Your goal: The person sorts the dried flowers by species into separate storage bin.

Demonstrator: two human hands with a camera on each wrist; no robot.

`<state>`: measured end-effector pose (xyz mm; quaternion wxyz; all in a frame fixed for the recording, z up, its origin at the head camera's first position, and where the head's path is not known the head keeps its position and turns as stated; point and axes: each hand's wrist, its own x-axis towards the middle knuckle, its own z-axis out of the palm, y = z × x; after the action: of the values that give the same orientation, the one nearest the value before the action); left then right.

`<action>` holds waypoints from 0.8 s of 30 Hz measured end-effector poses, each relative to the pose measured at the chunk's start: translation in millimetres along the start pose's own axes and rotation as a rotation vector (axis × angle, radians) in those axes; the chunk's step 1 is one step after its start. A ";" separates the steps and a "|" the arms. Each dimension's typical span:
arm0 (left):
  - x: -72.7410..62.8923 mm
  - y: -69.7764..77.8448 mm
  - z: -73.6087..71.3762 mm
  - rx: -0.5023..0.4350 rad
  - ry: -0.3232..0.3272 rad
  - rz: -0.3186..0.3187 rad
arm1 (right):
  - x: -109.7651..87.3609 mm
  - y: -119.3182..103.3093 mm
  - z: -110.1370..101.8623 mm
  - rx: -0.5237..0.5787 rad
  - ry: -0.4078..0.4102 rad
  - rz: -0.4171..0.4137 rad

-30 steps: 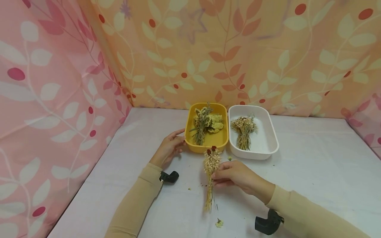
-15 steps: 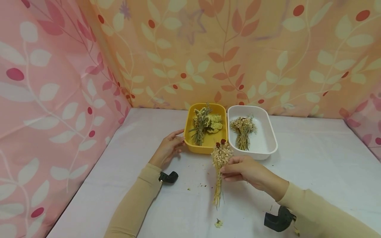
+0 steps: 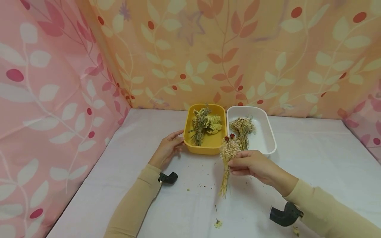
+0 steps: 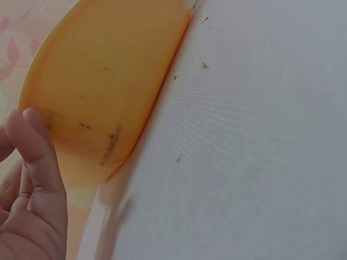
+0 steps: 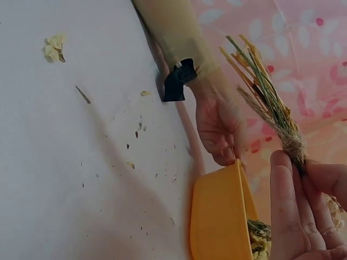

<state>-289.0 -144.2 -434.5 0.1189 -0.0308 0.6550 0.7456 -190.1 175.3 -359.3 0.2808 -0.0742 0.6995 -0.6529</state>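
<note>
My right hand (image 3: 257, 168) pinches a small dried-flower bouquet (image 3: 227, 155) near its twine tie, above the table in front of the trays. It has pale blossoms, two dark red buds on top and straw-coloured stems pointing down. In the right wrist view the stems (image 5: 265, 92) and tie show close up; the blossoms are mostly hidden. At the yellow tray's (image 3: 205, 151) left side, my left hand (image 3: 168, 148) holds the rim with its fingertips. Inside that tray lie a tied dried bunch (image 3: 200, 127) and a pale yellow flower cluster (image 3: 215, 124).
Right beside the yellow tray stands a white tray (image 3: 266, 132) with another dried bouquet (image 3: 242, 129) at its left. Loose petals and bits of stem, including a small yellow blossom (image 3: 218, 224), lie on the white tablecloth (image 3: 178, 211). Patterned cloth (image 3: 166, 49) hangs behind.
My right hand has carried the bouquet rightward and slightly away from me, its top now in front of the white tray's near-left corner. My left hand stays at the yellow tray.
</note>
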 end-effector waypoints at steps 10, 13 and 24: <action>0.2 -0.1 1.2 -0.037 0.009 0.013 | -2.8 -5.5 -18.6 -0.025 0.034 -0.017; 0.9 -0.4 0.9 -0.041 0.011 0.014 | -2.8 -7.4 -25.4 -0.022 0.058 -0.016; 1.4 -0.3 1.6 -0.033 0.014 0.013 | 1.5 -17.1 -54.9 -0.026 0.106 0.005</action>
<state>-290.1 -142.4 -434.9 0.1088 -0.0337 0.6438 0.7567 -222.7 220.2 -343.9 0.2441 -0.0417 0.7221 -0.6460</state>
